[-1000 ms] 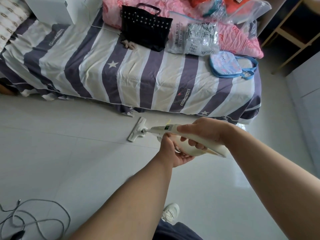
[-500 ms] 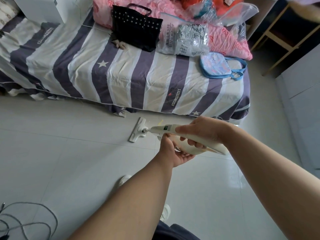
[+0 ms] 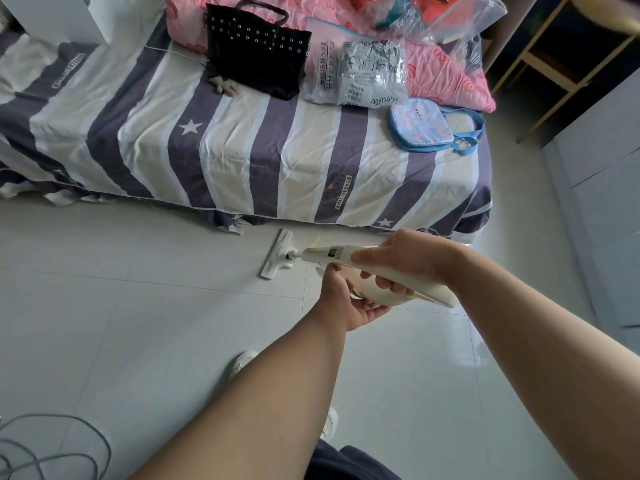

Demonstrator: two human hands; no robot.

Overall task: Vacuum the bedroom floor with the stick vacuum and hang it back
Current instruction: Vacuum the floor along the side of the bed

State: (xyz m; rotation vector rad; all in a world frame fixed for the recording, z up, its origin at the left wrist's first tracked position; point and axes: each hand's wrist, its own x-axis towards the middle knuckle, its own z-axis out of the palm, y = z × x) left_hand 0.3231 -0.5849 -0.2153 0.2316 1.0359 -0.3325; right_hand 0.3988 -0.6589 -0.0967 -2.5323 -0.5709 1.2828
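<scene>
Clearly mid-job: the right hand point(image 3: 405, 261) wraps the stick vacuum point(image 3: 329, 253) handle, the left hand point(image 3: 348, 301) curls under its body, floor head point(image 3: 277, 254) on the tiles point(image 3: 138, 306) just beside the bed point(image 3: 277, 157); hanging it back is not yet done.

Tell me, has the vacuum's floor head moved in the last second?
Yes. The floor head has slid a little to the right along the bed, away from the drooping sheet corner and toward the star on the hem.

Open floor point(image 3: 121, 306) leftward; bed point(image 3: 277, 161) ahead, cabinet point(image 3: 606, 202) right, cable point(image 3: 69, 441) nearby.
</scene>
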